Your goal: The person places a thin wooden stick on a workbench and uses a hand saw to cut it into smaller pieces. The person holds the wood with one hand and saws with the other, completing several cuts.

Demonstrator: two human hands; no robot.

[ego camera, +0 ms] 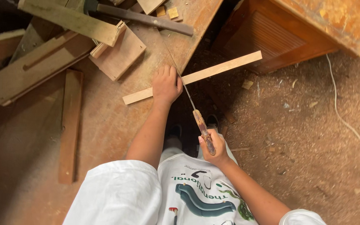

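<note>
Left hand (166,85) lies flat on a pale wooden strip (226,66), fingers closed down over it and pressing it to the bench (105,125) near the bench edge; the longer part of the strip sticks out past the edge, over the floor (305,125), unsupported. Right hand (214,146) is wrapped tight round the brown handle of a hand saw (201,125); the thin blade runs up from the handle to meet the strip just beside the left hand's fingers, seemingly at the bench edge.

Round about: loose boards and offcuts lie on the bench to the left, one long plank (69,125) parallel to the forearm; a dark metal bar (146,18) at the top; an orange wooden cabinet (296,29) stands on the sawdust-covered floor; a pale cord (342,108) trails across that floor.

Risks, as judged from here: blade sits very close to the left fingers, so a jump out of the cut could strike them; the strip is held by hand pressure alone, no clamp visible, so it may pivot or chatter; the overhanging end may sag and pinch the blade, or split off ragged; sawdust underfoot looks slippery.
</note>
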